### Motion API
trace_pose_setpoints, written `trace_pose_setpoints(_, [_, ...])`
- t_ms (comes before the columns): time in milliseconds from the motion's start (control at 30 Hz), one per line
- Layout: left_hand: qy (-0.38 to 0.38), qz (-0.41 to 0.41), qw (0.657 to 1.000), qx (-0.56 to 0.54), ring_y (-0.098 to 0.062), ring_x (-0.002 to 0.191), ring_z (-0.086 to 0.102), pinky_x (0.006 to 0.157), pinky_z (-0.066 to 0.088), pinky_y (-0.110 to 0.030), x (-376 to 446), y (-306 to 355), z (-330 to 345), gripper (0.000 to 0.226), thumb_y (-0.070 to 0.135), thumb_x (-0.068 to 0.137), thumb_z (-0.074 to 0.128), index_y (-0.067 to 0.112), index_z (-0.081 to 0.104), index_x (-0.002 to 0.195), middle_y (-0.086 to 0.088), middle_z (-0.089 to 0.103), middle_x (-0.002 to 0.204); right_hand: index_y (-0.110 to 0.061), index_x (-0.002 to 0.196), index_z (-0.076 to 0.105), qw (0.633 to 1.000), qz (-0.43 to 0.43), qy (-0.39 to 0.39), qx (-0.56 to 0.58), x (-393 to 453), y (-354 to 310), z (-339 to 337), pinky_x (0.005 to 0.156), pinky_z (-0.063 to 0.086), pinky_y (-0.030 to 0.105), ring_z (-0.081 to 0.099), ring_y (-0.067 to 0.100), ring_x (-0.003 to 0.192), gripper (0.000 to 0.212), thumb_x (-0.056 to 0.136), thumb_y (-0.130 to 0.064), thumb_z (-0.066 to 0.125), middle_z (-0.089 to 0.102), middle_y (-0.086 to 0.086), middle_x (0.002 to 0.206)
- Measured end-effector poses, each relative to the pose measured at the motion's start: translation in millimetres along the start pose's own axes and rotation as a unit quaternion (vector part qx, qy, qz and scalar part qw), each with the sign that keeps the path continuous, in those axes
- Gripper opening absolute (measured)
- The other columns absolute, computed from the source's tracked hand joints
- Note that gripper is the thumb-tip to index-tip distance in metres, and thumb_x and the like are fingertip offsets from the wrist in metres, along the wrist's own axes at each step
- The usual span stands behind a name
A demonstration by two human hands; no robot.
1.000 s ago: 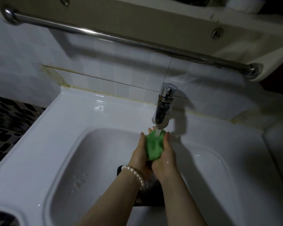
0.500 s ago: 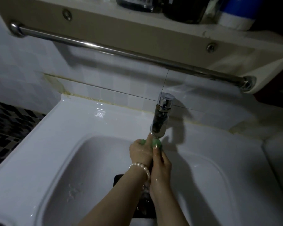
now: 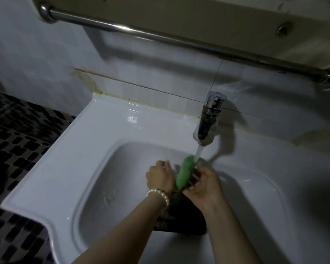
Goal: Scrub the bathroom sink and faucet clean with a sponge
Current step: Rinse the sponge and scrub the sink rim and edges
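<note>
Both hands meet over the middle of the basin: my left hand [image 3: 160, 179], with a pearl bracelet [image 3: 159, 197] at the wrist, has its fingers curled against one side of the green sponge [image 3: 184, 174], and my right hand [image 3: 205, 185] curls round the other side, so the sponge stands on end, pinched between them. Its top sits right under the stream of water [image 3: 198, 154] running from the chrome faucet [image 3: 208, 119], which rises at the sink's back edge. Below my wrists I see a dark rectangular thing [image 3: 187, 221] lying in the bottom of the white sink [image 3: 84, 149]; I cannot tell what it is. Behind the faucet the wall is white tile, with a metal rail [image 3: 160, 38] across it above.
</note>
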State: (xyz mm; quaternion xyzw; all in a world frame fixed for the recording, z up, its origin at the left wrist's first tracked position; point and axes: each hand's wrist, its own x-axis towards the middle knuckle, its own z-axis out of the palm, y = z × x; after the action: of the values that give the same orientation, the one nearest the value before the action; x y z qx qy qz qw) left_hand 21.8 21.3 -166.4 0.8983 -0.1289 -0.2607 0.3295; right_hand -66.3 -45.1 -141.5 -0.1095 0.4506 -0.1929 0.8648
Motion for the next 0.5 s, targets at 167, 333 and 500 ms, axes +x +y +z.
trace_pose_setpoints(167, [-0.015, 0.115, 0.985, 0.131, -0.028, 0.109, 0.049, 0.086, 0.045, -0.034, -5.2, -19.8, 4.7, 0.036, 0.026, 0.087, 0.05, 0.022, 0.051, 0.123, -0.008, 0.051, 0.118, -0.004, 0.088, 0.061, 1.0, -0.009, 0.019, -0.004, 4.3, 0.5, 4.7, 0.065, 0.049, 0.038, 0.058, 0.032, 0.085, 0.034, 0.092, -0.03, 0.04, 0.061, 0.019, 0.095])
trace_pose_setpoints(333, [0.041, 0.294, 0.944, 0.146, -0.031, 0.103, 0.05, 0.081, 0.043, -0.035, -8.2, -9.0, 3.1, 0.043, 0.012, 0.079, 0.051, 0.019, 0.058, 0.121, -0.013, 0.051, 0.122, -0.008, 0.098, 0.063, 1.0, -0.015, -0.002, 0.011, 10.4, -8.2, 17.1, 0.059, 0.052, 0.033, 0.063, 0.03, 0.079, 0.066, 0.082, -0.069, 0.043, 0.065, 0.017, 0.096])
trace_pose_setpoints(500, [0.023, 0.293, 0.947, 0.13, -0.03, 0.101, 0.053, 0.08, 0.047, -0.037, -0.5, -13.1, -3.3, 0.043, 0.015, 0.077, 0.048, 0.015, 0.055, 0.12, -0.011, 0.053, 0.119, -0.008, 0.092, 0.068, 0.999, -0.044, 0.014, 0.002, 4.4, -19.9, 12.0, 0.061, 0.057, 0.035, 0.063, 0.031, 0.088, 0.042, 0.086, -0.048, 0.054, 0.067, 0.017, 0.096])
